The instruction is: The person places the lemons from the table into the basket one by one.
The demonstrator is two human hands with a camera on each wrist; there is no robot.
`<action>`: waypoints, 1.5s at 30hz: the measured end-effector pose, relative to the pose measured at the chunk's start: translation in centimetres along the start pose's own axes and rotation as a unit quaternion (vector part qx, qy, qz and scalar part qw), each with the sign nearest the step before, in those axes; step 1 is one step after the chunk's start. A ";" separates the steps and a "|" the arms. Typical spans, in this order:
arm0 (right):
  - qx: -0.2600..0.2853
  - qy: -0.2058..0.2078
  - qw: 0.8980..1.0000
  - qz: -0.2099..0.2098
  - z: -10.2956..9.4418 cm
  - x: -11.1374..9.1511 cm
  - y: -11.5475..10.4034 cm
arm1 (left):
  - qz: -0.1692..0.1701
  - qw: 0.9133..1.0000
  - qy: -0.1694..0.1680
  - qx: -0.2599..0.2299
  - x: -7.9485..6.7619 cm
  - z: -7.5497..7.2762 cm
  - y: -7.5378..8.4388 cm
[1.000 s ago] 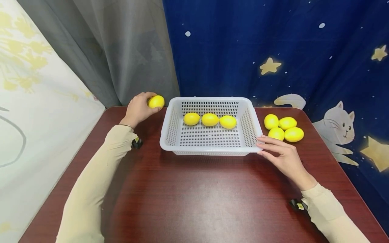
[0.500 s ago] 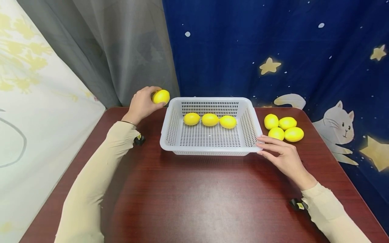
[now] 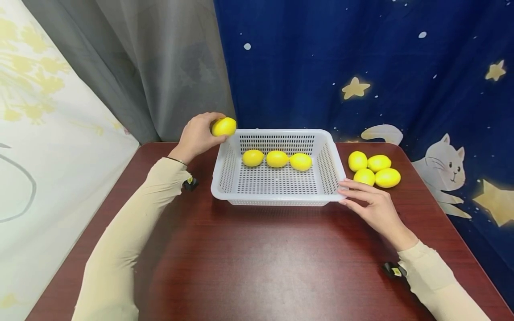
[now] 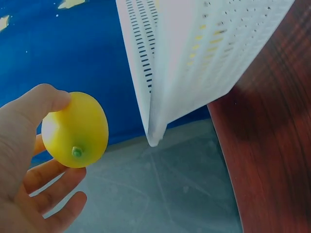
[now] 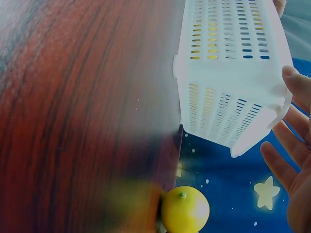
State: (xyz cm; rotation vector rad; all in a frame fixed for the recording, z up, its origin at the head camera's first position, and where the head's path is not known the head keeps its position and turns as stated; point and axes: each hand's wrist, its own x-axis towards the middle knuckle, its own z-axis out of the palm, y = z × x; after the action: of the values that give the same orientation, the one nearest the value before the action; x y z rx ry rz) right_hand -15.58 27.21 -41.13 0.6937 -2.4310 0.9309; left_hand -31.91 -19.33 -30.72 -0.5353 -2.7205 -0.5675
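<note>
My left hand (image 3: 199, 135) pinches a yellow lemon (image 3: 224, 127) between thumb and fingers, raised by the far left corner of a white perforated plastic basket (image 3: 277, 196). In the left wrist view that lemon (image 4: 75, 130) shows its green stem end, and it is apart from the basket wall. Inside the basket, three lemons lie in a row: a left one (image 3: 253, 158), a middle one (image 3: 277, 158) and a right one (image 3: 300, 162). My right hand (image 3: 375, 205) touches the basket's near right corner with extended fingers; the right wrist view shows the thumb (image 5: 297, 82) against the rim.
Several more lemons (image 3: 379, 163) sit grouped on the reddish-brown table (image 3: 257, 258) to the right of the basket. Behind the table hang a grey curtain (image 3: 180, 58) and a dark blue curtain (image 3: 289, 67) with stars and a cat.
My left hand has lifted the lemon and carried it right, from left of the basket to its far left corner. The right hand and the basket have stayed in place.
</note>
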 end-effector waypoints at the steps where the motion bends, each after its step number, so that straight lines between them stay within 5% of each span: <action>1: 0.001 -0.001 1.000 0.001 0.0 0.0 0.0 | 0.002 1.000 -0.002 -0.002 0.0 0.1 0.1; 19: 0.009 0.015 1.000 -0.021 0.1 0.0 0.0 | 0.047 0.996 -0.060 0.044 0.6 2.0 2.8; 35: 0.014 0.020 0.999 -0.023 0.1 0.1 0.0 | 0.049 0.992 -0.115 0.019 0.6 3.1 4.5; 45: 0.014 0.016 1.000 -0.013 0.1 -0.1 0.1 | 0.082 0.985 -0.152 0.023 1.1 3.2 4.9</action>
State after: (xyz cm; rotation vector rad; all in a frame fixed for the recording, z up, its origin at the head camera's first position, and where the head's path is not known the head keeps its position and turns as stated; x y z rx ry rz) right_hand -15.57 27.18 -41.29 0.7136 -2.3801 0.9589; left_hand -31.49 -13.44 -31.51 -0.8902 -2.9243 -0.4081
